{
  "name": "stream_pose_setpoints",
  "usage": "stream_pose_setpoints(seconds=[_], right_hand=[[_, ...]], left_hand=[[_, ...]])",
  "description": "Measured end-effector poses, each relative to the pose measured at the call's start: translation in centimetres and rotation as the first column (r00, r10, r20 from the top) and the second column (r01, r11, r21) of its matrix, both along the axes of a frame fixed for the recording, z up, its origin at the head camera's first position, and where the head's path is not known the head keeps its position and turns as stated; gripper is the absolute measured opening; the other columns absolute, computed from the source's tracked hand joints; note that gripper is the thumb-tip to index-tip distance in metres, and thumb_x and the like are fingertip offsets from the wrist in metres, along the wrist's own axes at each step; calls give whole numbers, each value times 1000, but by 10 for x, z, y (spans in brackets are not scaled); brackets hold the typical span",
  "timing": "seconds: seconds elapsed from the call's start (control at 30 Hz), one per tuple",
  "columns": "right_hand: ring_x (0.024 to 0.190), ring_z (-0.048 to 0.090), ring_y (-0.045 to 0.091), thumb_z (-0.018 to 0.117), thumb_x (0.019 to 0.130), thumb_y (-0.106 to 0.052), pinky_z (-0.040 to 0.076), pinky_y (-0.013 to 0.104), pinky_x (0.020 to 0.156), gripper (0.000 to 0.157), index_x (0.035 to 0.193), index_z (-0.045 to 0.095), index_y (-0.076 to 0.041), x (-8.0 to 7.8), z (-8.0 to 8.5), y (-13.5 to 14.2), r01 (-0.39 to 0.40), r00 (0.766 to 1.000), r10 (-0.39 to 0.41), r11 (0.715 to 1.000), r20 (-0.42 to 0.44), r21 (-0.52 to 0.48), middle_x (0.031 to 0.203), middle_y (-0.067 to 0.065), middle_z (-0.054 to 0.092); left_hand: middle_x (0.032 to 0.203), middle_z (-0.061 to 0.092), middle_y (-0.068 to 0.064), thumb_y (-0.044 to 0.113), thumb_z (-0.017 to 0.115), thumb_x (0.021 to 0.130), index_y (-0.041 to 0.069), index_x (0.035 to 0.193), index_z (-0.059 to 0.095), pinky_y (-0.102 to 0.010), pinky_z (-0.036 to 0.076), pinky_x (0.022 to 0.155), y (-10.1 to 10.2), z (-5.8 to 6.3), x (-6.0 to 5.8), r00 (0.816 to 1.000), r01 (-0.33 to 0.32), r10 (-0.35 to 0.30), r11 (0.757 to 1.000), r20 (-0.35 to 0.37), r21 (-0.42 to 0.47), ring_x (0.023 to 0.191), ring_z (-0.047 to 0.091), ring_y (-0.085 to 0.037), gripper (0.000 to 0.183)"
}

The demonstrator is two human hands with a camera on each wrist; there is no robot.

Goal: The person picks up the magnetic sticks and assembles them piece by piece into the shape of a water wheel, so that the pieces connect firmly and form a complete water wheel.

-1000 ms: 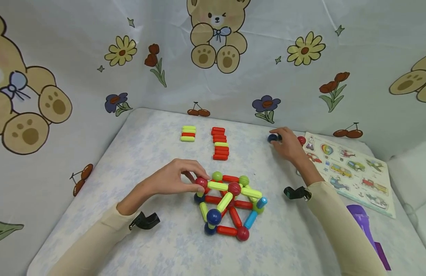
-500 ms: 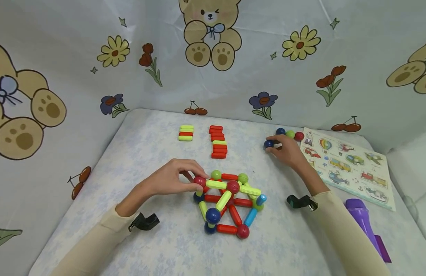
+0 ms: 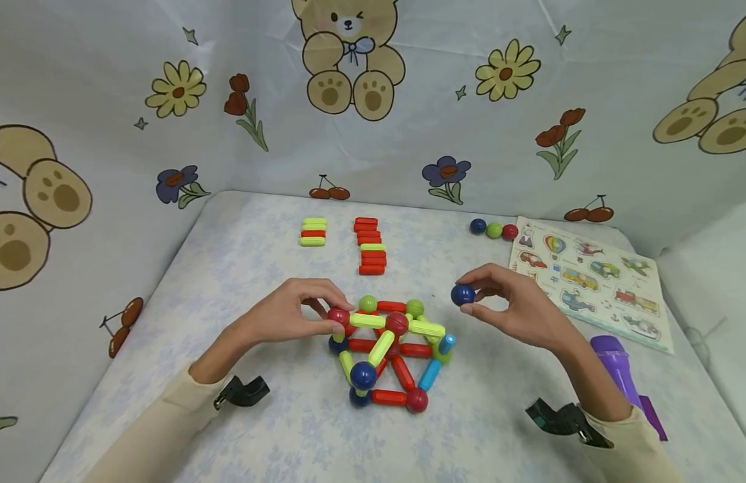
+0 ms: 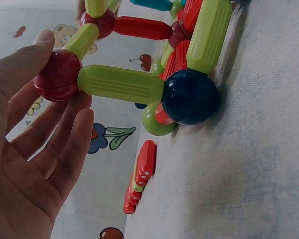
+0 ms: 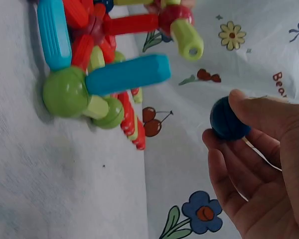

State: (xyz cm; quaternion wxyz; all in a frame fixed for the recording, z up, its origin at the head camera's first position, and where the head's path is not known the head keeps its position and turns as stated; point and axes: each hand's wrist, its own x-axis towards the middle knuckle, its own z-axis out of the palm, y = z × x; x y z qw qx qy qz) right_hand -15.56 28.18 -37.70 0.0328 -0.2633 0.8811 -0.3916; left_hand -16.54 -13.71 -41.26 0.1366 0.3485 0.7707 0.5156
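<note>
My left hand (image 3: 294,312) pinches a red ball (image 4: 59,74) at the upper left corner of a magnetic stick-and-ball structure (image 3: 403,345). In the left wrist view, a yellow-green rod (image 4: 122,83) runs from that ball down to a blue ball (image 4: 190,97) at table level. Right of the structure, my right hand (image 3: 518,308) holds a loose blue ball (image 3: 463,295) between thumb and fingers, raised over the table. A blue rod (image 5: 129,74) points up from a green ball (image 5: 66,92) at the structure's right side. Its top end bears no ball.
Behind the structure lie a row of mostly red rods (image 3: 371,258) and a short stack of rods (image 3: 313,231). Blue, green and red balls (image 3: 494,229) sit at the back, beside a picture board (image 3: 590,282). A purple object (image 3: 617,365) lies at the right.
My right hand has picked the blue ball from the back of the table and brought it nearer, close to the structure's right side. The left hand keeps its hold on the red ball.
</note>
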Motion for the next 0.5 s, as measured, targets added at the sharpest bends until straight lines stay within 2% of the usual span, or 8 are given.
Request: stream_pose_setpoints(seconds=[0.13,0.27,0.5], right_hand=[[104,71,12,86,92,-6,59,23,95,41,128,69,-18,18,-1,-1,-82,996,83,996,21,-35,119,-5,70],[106,71,13,87,91,-7,60,28,96,42,126,67,-22,27,-9,-3,-122,990,125,991,67,-48,120,-7,70],[105,71,14,88,90,-8,62,36,96,43,125,67,-22,33,-19,-6,-108,988,115,991,107,-74,118,-7,70]], left_hand=[[115,76,4,12,88,91,13,122,81,-41,65,87,-1,1,0,1000,-1,1,1000,-8,4,106,71,-17,31],[114,76,2,11,87,93,9,122,80,-39,65,87,-1,0,0,1000,4,-4,1000,-14,10,103,72,-17,30],[114,76,2,11,86,93,7,122,80,-39,65,88,0,-1,1,1000,2,-2,1000,-3,11,104,71,-17,30]])
